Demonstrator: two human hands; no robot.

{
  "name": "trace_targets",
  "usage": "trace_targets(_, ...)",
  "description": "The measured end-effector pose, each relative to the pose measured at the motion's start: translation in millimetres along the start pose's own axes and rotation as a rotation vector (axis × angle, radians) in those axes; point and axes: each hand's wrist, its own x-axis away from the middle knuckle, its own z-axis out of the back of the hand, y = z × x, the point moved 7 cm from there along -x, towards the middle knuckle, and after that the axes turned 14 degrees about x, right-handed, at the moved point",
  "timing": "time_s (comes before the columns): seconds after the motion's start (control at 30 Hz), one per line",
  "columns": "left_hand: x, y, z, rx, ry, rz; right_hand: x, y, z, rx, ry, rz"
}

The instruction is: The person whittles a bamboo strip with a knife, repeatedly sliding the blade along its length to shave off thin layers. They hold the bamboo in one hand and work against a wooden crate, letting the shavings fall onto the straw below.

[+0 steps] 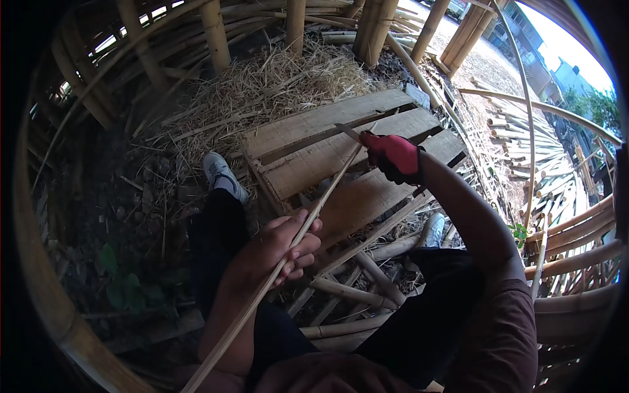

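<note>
My bare left hand (288, 245) is wrapped around a long, thin bamboo strip (252, 304). The strip slants from the bottom edge up to my right hand (395, 157), which wears a red and black glove. That gloved hand is closed on a knife, and the blade (348, 133) points up and left across the strip's far end. The knife's handle is hidden inside the glove. Under both hands is a low slatted wooden bench (308, 171) with gaps between its planks.
Pale shavings (282, 82) are heaped beyond the bench. Upright bamboo poles (215, 36) stand behind them, and cut bamboo lengths (540, 157) lie at right. A curved bamboo rail (56, 308) runs down the left side. My shoes (223, 175) flank the bench.
</note>
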Motion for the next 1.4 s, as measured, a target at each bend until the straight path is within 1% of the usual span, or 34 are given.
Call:
trace_targets(0.1, -0.3, 0.5, 1.0, -0.017, 0.002, 0.005, 31.1, -19.2, -25.6, -0.011, -0.051, 0.028)
trace_targets(0.17, -0.3, -0.2, 1.5, 0.002, 0.001, 0.001, 32.2, -20.3, -31.1, -0.034, -0.086, 0.039)
trace_targets(0.23, -0.1, -1.4, 0.3, 0.010, -0.007, 0.004, 18.2, -10.6, -14.4, -0.030, -0.004, -0.016)
trace_targets(0.3, -0.1, -0.6, -0.1, 0.019, -0.001, -0.006, 17.3, -7.4, -11.3, -0.026, 0.038, 0.008)
trace_targets(0.4, 0.3, 0.0, 0.4, 0.011, 0.005, -0.005, 44.8, -23.5, -42.4, -0.002, -0.107, 0.033)
trace_targets(0.43, -0.2, -0.1, 1.8, 0.010, 0.006, -0.004, 38.4, -21.5, -38.3, -0.004, -0.107, 0.033)
trace_targets(0.5, -2.1, -0.8, 3.8, 0.020, -0.006, -0.006, 18.2, -8.2, -14.1, 0.001, 0.006, -0.002)
trace_targets(0.57, -1.2, -1.0, 2.0, 0.020, -0.011, -0.001, 24.7, -9.3, -13.6, 0.004, 0.021, -0.030)
trace_targets(0.63, -0.2, -0.3, 2.5, 0.032, -0.005, -0.001, 39.6, -20.4, -35.8, -0.006, -0.048, 0.065)
trace_targets(0.67, -0.2, -0.5, 2.3, 0.030, -0.007, -0.005, 48.9, -23.6, -43.8, -0.026, -0.130, 0.019)
trace_targets(0.7, -0.4, -0.2, 1.8, 0.023, -0.011, -0.009, 41.6, -21.7, -39.9, -0.028, -0.131, 0.019)
trace_targets(0.77, -0.8, -2.5, 3.1, 0.029, -0.006, 0.004, 28.5, -18.8, -21.3, -0.010, -0.003, 0.007)
trace_targets(0.8, -1.9, -0.7, 2.8, 0.030, -0.004, 0.003, 28.6, -13.8, -18.1, -0.014, 0.020, -0.017)
trace_targets(0.83, -1.9, 1.1, 0.2, 0.023, -0.008, 0.000, 40.0, -20.4, -24.2, -0.016, 0.026, -0.012)
trace_targets(0.9, 2.0, 1.1, 1.5, -0.011, 0.066, -0.026, 60.5, -33.6, -52.7, 0.013, -0.121, 0.017)
trace_targets(0.93, 1.3, 0.3, 4.8, -0.006, 0.072, -0.025, 57.5, -35.5, -52.1, 0.026, -0.107, 0.050)
trace_targets(0.97, -1.6, -0.1, 6.4, 0.021, 0.032, -0.015, 47.4, -30.8, -48.6, 0.021, -0.109, 0.048)
trace_targets(1.03, -3.0, -1.0, 3.3, 0.047, -0.014, -0.008, 32.9, -27.4, -29.7, 0.001, 0.013, 0.024)
trace_targets(1.07, -1.6, -1.1, 1.9, 0.039, -0.004, -0.005, 38.4, -27.3, -33.6, -0.072, 0.003, 0.015)
trace_targets(1.1, -0.8, 0.1, 1.1, 0.032, 0.007, -0.005, 45.5, -31.7, -38.8, 0.004, 0.048, 0.063)
trace_targets(1.17, 0.6, 0.4, 0.9, 0.000, 0.032, -0.019, 59.9, -37.8, -60.6, -0.002, -0.013, 0.079)
trace_targets(1.2, 1.8, 0.4, 2.5, -0.041, 0.053, -0.024, 65.9, -45.4, -57.4, 0.020, -0.057, 0.096)
trace_targets(1.23, 1.2, -0.9, 5.2, -0.043, 0.056, -0.018, 58.9, -37.9, -52.8, 0.011, -0.133, 0.016)
trace_targets(1.3, -3.6, -1.0, 5.7, 0.033, -0.006, -0.011, 37.8, -28.9, -35.1, -0.017, -0.014, 0.046)
trace_targets(1.37, -1.8, 0.0, 2.9, 0.002, 0.008, -0.013, 54.2, -34.6, -51.4, -0.015, -0.038, 0.007)
trace_targets(1.4, -0.9, -0.4, 3.2, -0.021, 0.027, -0.015, 63.7, -38.4, -66.0, -0.014, -0.105, 0.046)
